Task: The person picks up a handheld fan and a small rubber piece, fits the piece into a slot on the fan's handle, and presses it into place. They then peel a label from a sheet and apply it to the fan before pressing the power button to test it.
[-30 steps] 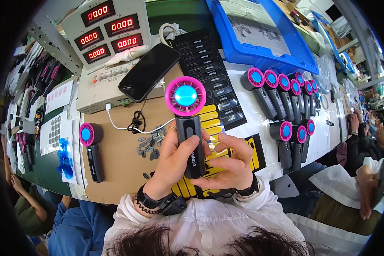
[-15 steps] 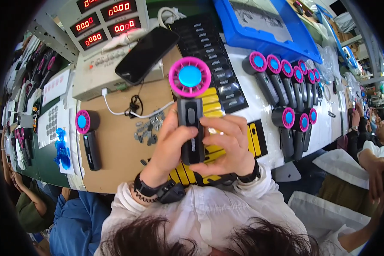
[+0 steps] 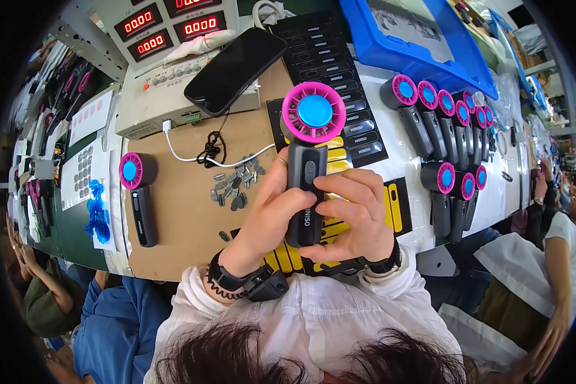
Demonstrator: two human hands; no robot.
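A dark grey handheld fan [image 3: 307,221] with a pink grille and blue centre stands upright in my hands, its head pointing away from me. My left hand [image 3: 276,214] is wrapped round the left side of the handle, thumb across its front. From the right, my right hand [image 3: 358,211] grips the handle, fingertips near the oval button and thumb by the base. Beneath the hands lies a sheet of yellow strips [image 3: 339,227], partly hidden. Small grey oval pieces [image 3: 237,185] are scattered on the brown board, left of the fan.
Another fan [image 3: 142,214] lies at the left. Several similar fans [image 3: 445,137] stand in rows on the right, below a blue tray [image 3: 365,45]. A black label sheet [image 3: 358,118], a phone [image 3: 233,70], a white cable [image 3: 185,157] and a meter box [image 3: 153,83] are at the back.
The whole view has shifted slightly, so the bench sits a little differently. Both hands keep much the same hold on the fan.
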